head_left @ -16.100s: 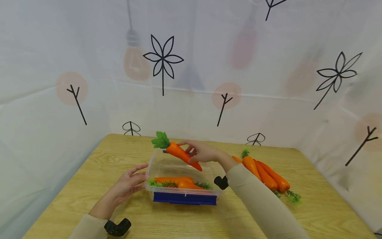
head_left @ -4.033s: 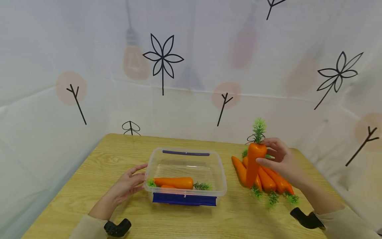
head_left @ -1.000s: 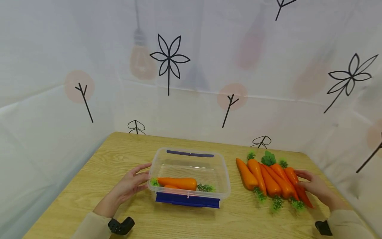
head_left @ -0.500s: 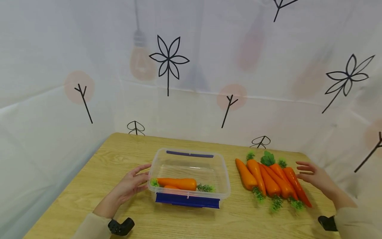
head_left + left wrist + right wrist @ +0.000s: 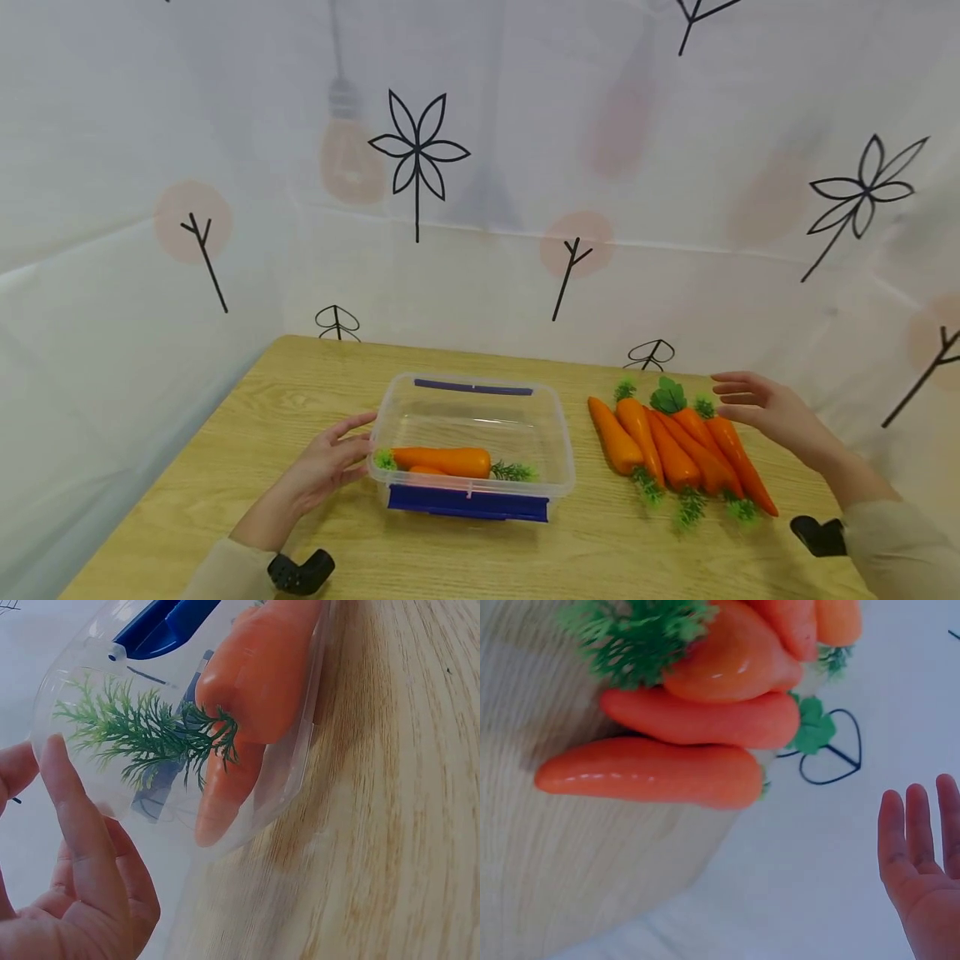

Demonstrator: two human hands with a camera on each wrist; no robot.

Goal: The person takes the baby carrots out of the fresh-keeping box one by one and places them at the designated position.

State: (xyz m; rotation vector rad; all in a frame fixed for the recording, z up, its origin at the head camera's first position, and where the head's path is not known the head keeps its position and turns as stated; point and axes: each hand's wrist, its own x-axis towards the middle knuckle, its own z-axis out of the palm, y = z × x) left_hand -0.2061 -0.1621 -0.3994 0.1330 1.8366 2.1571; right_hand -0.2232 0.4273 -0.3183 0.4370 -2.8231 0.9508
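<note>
A clear plastic box [image 5: 517, 488] with blue latches [image 5: 468, 503] stands without a lid. Inside it, along the front, lies an orange carrot [image 5: 450, 460] with feathery green tops, partly covering another. The left hand [image 5: 324, 467] rests its fingertips on the box's left wall, its fingers loosely bent in the left wrist view. On the right, several carrots lie side by side in a row; the end one is a slim, redder carrot [image 5: 742, 468]. Above that carrot's top end hovers the right hand [image 5: 783, 425], fingers extended and holding nothing, apart from the carrots in the right wrist view.
The wooden table [image 5: 330, 375] carries the box and the carrot row, with bare wood between them. A white patterned cloth [image 5: 480, 283] hangs behind and along both sides of the table. Each wrist wears a black device, such as the left wrist device [image 5: 302, 572].
Earlier, the right hand lifted a leafy carrot over the box, then held another above the row. One second ago it was at the end carrot; now it has risen away. Left hand stays.
</note>
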